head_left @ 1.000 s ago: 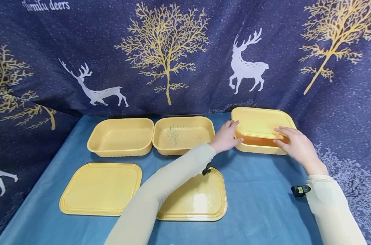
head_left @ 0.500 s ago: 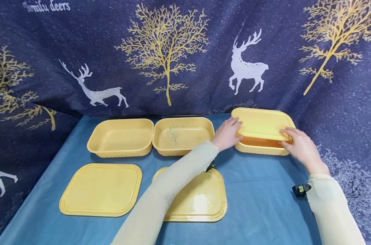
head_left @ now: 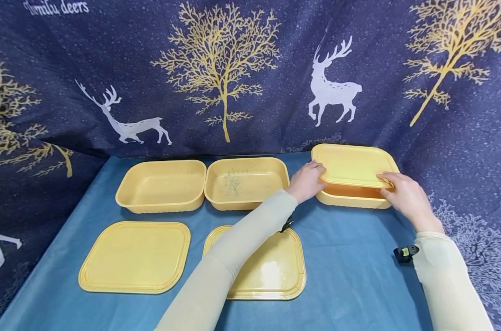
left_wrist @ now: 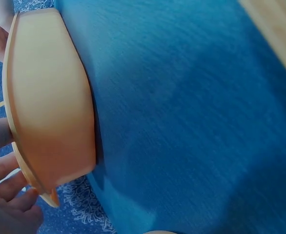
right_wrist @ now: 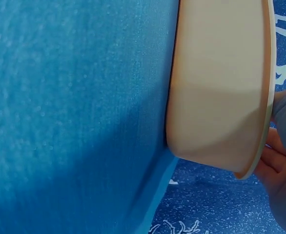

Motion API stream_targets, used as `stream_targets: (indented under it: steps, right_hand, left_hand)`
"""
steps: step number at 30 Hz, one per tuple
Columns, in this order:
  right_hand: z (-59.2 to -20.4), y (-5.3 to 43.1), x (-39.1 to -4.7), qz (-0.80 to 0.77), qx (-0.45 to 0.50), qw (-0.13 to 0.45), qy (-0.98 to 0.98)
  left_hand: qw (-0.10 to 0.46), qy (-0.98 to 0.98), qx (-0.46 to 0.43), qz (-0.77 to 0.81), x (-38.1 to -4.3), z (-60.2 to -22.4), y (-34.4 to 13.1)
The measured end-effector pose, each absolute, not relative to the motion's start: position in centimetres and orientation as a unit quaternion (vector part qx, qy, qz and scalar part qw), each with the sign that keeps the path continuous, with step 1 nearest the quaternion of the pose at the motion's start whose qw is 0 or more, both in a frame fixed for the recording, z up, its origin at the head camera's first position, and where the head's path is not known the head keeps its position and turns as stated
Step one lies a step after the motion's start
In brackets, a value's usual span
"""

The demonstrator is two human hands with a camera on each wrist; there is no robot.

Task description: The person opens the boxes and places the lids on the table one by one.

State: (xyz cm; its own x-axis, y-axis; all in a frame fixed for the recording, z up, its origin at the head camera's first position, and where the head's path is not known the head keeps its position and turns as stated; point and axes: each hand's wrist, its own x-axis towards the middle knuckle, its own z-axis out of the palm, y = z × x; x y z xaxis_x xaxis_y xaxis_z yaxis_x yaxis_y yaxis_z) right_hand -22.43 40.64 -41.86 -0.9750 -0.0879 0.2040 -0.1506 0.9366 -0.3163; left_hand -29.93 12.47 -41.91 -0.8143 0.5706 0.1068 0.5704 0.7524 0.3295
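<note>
At the back right, a yellow lid (head_left: 354, 164) lies over a yellow plastic box (head_left: 354, 202). The lid's front edge is raised, so a dark gap shows above the box's front wall. My left hand (head_left: 306, 182) holds the lid's left end, thumb low by the box's rim. In the left wrist view its fingers (left_wrist: 11, 183) curl about that end. My right hand (head_left: 409, 200) pinches the lid's front right corner between thumb and fingers. The right wrist view shows the box wall (right_wrist: 221, 83) with that hand's thumb and fingers at the rim.
Two open yellow boxes stand side by side, the left box (head_left: 161, 204) and the middle box (head_left: 247, 202) with dark specks inside. A left lid (head_left: 134, 257) and a middle lid (head_left: 271, 271), partly under my left sleeve, lie on the blue cloth (head_left: 349, 266). A patterned curtain (head_left: 267, 124) hangs behind.
My right hand has shifted slightly right along the lid and now pinches its corner. My left hand has edged slightly toward the lid. The lid's front edge stays raised.
</note>
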Motion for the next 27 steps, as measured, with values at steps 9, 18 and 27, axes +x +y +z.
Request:
stream_targets:
  steps: [9,18,27]
  right_hand:
    - [-41.81,40.64,-22.10,0.158,0.076,0.118,-0.977]
    - [-42.09,40.73,-21.81,0.150,0.085,0.169,-0.970]
    - [-41.86,40.34,-22.00,0.146,0.093,0.238,-0.956]
  left_hand:
    - [-0.034,0.930,0.319,0.179,-29.96,-42.42,12.45]
    - [-0.057,0.926,0.327,0.178,-29.77,-42.45,12.32]
    - [-0.099,0.925,0.317,0.183,-29.51,-41.95,12.16]
